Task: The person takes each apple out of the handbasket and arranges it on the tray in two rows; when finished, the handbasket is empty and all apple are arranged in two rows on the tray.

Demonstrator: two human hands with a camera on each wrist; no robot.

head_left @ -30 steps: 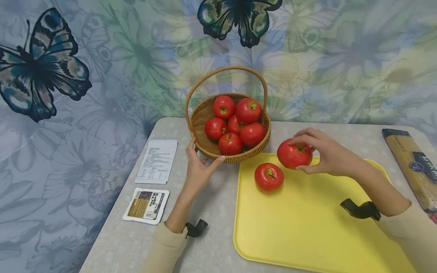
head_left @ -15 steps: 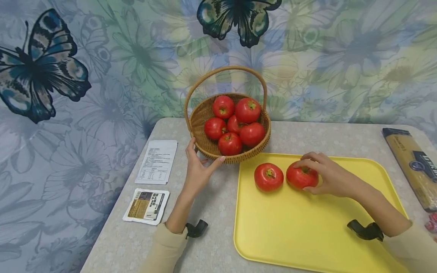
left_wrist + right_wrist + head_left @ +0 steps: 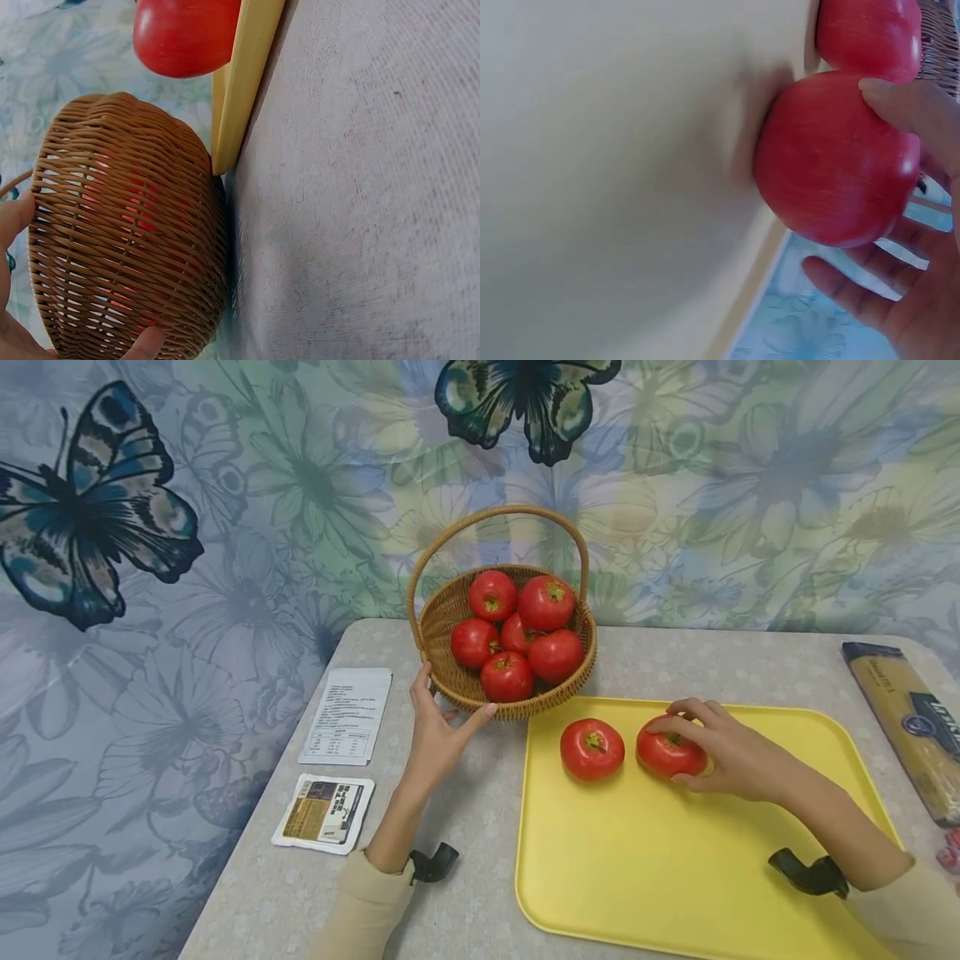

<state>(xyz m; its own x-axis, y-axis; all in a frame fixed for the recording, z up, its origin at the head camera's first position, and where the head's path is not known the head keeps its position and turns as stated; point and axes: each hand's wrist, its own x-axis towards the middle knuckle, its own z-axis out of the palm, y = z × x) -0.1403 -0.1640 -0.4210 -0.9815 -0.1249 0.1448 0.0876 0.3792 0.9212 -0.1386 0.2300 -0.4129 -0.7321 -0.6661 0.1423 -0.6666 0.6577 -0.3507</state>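
Note:
My left hand holds the front left rim of a wicker basket, its thumb on the rim. In the left wrist view, fingertips touch the woven side of the basket. Several red tomatoes lie inside. To the right, my right hand has its thumb and fingers around a tomato at the yellow tray. The right wrist view shows the thumb against that tomato, fingers partly hidden behind it. Another tomato sits on the tray just left of it, with a small gap between.
A printed white sheet and a small flat packet lie at the table's left side. On the far right is a long spaghetti pack. Some small pink items show at the right edge. A patterned cloth stands behind the table.
The tomato in my right hand has come down and to the right, from beside the basket to the tray, right of the other tomato. My left hand has stayed at the basket.

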